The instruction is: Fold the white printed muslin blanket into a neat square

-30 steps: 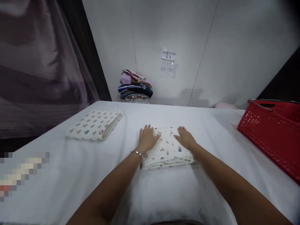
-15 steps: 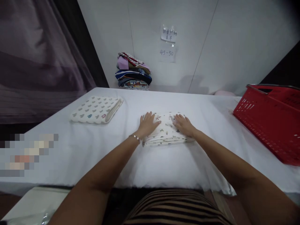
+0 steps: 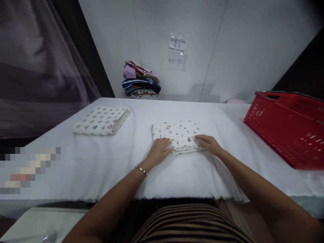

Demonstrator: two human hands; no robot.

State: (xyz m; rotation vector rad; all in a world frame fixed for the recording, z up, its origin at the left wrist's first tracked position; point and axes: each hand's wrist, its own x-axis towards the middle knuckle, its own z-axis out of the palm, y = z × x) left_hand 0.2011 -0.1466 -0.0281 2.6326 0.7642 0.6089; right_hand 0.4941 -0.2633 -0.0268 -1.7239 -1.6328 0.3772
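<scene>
A folded white cloth with small printed figures (image 3: 177, 133) lies in the middle of the white-covered table (image 3: 101, 162). My left hand (image 3: 159, 151) rests on its near left corner, fingers flat and together. At the cloth's near right corner lies my right hand (image 3: 208, 143), fingers stretched along the edge. Neither hand lifts the cloth. A second folded cloth with grey heart-like prints (image 3: 101, 119) sits to the far left, away from both hands.
A red plastic basket (image 3: 286, 125) stands on the table's right side. A stack of folded coloured clothes (image 3: 140, 80) sits against the back wall under two paper notes (image 3: 176, 52). A dark curtain hangs at left. The table's near edge is close to my striped top.
Both hands have slid back from the middle of the printed cloth to its near edge. The view has pulled back and shows more of the table front.
</scene>
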